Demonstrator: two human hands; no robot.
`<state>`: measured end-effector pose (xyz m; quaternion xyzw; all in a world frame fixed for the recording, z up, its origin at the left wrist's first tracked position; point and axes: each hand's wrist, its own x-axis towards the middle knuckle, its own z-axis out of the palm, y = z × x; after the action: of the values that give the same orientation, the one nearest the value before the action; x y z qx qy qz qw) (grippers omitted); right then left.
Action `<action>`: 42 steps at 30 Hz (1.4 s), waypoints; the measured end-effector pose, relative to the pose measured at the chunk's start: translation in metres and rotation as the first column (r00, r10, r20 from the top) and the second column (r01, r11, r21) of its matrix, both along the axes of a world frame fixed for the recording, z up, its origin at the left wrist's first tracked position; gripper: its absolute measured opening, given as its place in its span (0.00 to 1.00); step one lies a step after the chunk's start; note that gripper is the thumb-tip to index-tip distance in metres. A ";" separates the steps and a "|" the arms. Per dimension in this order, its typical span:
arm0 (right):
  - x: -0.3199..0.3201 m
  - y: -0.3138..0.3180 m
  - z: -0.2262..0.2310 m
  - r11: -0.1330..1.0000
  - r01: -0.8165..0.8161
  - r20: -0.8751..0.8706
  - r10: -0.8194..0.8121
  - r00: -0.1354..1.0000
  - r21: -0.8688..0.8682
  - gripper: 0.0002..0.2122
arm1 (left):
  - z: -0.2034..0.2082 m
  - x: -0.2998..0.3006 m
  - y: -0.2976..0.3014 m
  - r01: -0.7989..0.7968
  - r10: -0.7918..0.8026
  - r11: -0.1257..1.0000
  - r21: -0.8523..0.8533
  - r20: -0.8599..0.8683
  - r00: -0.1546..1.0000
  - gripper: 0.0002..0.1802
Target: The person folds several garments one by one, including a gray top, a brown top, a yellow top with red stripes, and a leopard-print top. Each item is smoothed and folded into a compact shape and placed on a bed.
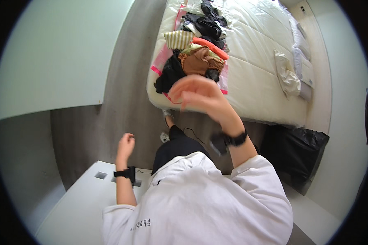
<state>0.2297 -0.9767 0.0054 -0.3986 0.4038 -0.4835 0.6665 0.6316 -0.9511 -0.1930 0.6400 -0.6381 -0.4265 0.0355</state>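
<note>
1. bed [257,73]: pale, plastic-covered, ahead of the person; pillows lie toward its right side.
2. clothes [204,25]: heaped along the bed's left part, partly over a pink-edged sheet [155,70].
3. bag [292,153]: black, on the right, beyond the bed's near edge.
4. black cloth [171,73]: at the heap's near left.
5. brown cloth [197,61]: bunched at the heap's near end, right of the black cloth.
6. striped cloth [178,40]: above the black cloth, left of an orange cloth [211,47].
7. right hand [196,93]: blurred, just before the heap's near end; fingers bent, thumb apart, nothing seen in its grip. contact with the clothes cannot be told.
8. left hand [126,143]: well apart from the clothes, over the floor [100,141], fingers curled; how closed, or around what, i cannot tell.
</note>
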 end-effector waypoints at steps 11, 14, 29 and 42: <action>-0.137 -0.154 -0.355 0.684 0.715 -0.922 -0.166 0.350 0.148 0.29 | 0.026 0.001 -0.065 -0.056 0.016 0.949 0.309 0.131 0.991 0.13; -0.144 -0.183 -0.345 0.667 0.742 -0.904 -0.274 0.329 0.068 0.23 | 0.025 0.000 -0.084 -0.091 0.053 0.945 0.315 0.128 0.990 0.13; -0.180 -0.223 -0.093 0.717 0.678 -0.250 -0.635 0.731 0.162 0.16 | 0.035 -0.195 -0.246 0.292 -0.277 0.956 0.006 -0.295 0.914 0.26; 0.008 -0.231 0.002 0.972 0.196 0.354 -0.229 0.907 0.127 0.20 | 0.128 -0.157 -0.322 0.079 -0.307 0.945 -0.318 -0.774 0.554 0.36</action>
<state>0.2379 -1.2075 0.0073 -0.2254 0.3346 -0.6005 0.6904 0.4743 -1.2730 -0.0647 0.2879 -0.6642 -0.5909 0.3560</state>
